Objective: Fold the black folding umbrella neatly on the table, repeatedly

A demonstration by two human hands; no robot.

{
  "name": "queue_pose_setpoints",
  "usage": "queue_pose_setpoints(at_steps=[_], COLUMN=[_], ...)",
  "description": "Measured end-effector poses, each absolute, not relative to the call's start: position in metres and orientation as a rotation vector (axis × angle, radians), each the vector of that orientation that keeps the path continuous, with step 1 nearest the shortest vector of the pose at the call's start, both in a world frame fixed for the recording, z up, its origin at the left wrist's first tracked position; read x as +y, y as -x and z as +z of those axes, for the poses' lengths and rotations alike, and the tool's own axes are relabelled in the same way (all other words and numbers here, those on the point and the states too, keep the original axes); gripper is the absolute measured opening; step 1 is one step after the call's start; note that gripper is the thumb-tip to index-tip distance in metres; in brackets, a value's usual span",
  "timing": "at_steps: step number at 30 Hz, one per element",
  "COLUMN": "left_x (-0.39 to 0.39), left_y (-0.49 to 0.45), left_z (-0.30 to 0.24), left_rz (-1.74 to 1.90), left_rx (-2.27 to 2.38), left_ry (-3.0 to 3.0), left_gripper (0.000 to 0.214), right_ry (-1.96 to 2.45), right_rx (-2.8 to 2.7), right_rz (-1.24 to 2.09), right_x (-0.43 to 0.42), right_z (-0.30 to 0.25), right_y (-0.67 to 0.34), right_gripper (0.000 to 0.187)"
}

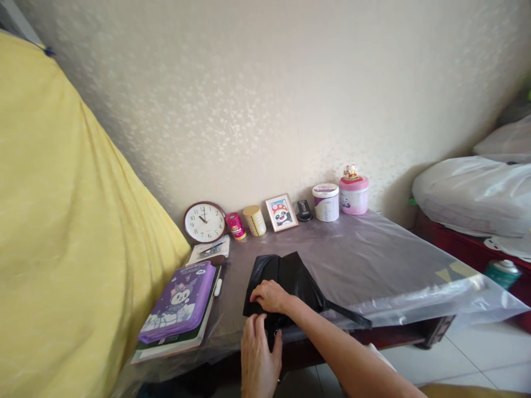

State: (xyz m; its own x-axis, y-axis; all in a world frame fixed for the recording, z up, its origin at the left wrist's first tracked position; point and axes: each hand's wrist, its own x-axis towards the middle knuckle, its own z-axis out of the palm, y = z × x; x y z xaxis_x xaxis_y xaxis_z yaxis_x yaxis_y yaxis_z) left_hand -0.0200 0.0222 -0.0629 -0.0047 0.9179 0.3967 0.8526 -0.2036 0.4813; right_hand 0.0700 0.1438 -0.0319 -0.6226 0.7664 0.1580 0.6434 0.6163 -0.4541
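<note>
Right grip: fingers curled on black bag; clamped or not, can't tell
Left grip: at bag's near edge, closure unclear
Bag: on surface, strap trailing right

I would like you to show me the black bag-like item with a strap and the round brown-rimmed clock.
Black bag-like item with a strap [297, 277]: head view; the point lies on its upper surface.
Round brown-rimmed clock [204, 223]: head view; the point lies on the middle of its white dial.

Creased black item, strap pointing right, on table, near front edge
</note>
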Motion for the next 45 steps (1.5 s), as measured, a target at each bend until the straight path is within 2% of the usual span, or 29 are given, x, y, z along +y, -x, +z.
queue_pose_setpoints(at_steps=[7,12,16,27,35,37,41,45], left_x=[0.038,0.048,0.057,0.074,0.071,0.07,0.068,0.065], left_y=[0.024,0.027,0.027,0.03,0.031,0.031,0.03,0.03], left_z=[-0.066,-0.065,-0.072,-0.103,-0.097,-0.096,-0.09,-0.078], left_rz=[0.893,0.912,1.02,1.075,1.01,1.027,1.04,1.046], left_rx=[1.845,1.783,1.783,1.702,1.639,1.64,1.627,1.611], left_ry=[-2.449,-2.526,-2.553,-2.549,-2.345,-2.334,-2.306,-2.22], left_gripper=[0.037,0.027,0.027,0.043,0.041,0.042,0.04,0.035], right_ry=[1.046,1.04,1.061,1.271,1.535,1.473,1.234,1.421], right_rx=[-2.461,-2.483,-2.446,-2.422,-2.411,-2.457,-2.76,-2.543], right_rz=[0.591,0.34,0.217,0.124,-0.019,-0.081,0.071,-0.014], right_x=[0.148,0.148,0.157,0.194,0.227,0.22,0.202,0.197], right_z=[-0.035,-0.034,-0.038,-0.039,-0.025,-0.02,-0.02,-0.015], right_y=[-0.077,-0.089,-0.098,-0.099,-0.085,-0.078,-0.067,-0.077], right_gripper=[0.04,0.031,0.024,0.028,0.03,0.029,0.026,0.023])
